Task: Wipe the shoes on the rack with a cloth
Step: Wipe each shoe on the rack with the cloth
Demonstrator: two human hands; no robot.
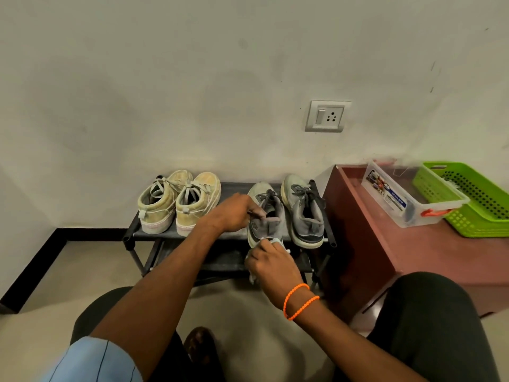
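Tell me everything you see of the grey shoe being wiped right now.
The grey shoe is a worn, low lace-up sneaker with dark laces, a pale toe and a light sole, seemingly fabric. It stands upright on the top shelf of the black rack, heel toward the person, left of its partner. The left hand grips its collar; the right hand presses a light cloth against its heel.

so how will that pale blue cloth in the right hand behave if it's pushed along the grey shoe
The pale blue cloth is bunched in the right hand with a tail hanging below, so probably floppy and light. It likely drags and folds against the grey shoe rather than sliding flat.
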